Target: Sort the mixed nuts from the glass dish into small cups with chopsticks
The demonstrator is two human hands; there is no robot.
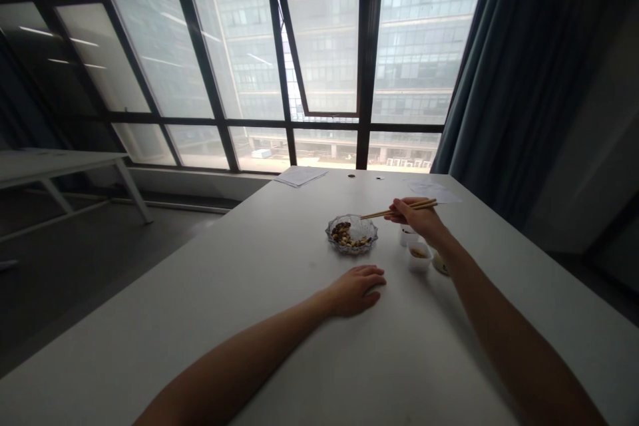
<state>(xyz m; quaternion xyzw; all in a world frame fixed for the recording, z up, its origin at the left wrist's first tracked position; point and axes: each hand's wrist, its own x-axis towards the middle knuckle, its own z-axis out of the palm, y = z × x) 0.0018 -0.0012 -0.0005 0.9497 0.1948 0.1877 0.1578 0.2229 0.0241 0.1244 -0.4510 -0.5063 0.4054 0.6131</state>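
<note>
My right hand (418, 217) is closed around a pair of wooden chopsticks (394, 211), whose tips point left over the rim of a glass dish (338, 244). The dish holds mixed nuts or beans (347, 234) and stands on the white table (279, 319). My left hand (357, 289) lies flat on the table just in front of the dish, fingers stretched out, holding nothing. Under my right wrist stand two small white cups (418, 255); the nearer one has something brownish in it. A pale round thing (440, 261) beside them is partly hidden by my forearm.
Sheets of paper (301, 175) lie at the table's far edge, more paper (433, 192) at the far right. A large window wall lies beyond, a dark curtain (504, 93) to the right, and another white table (54, 163) stands at the left.
</note>
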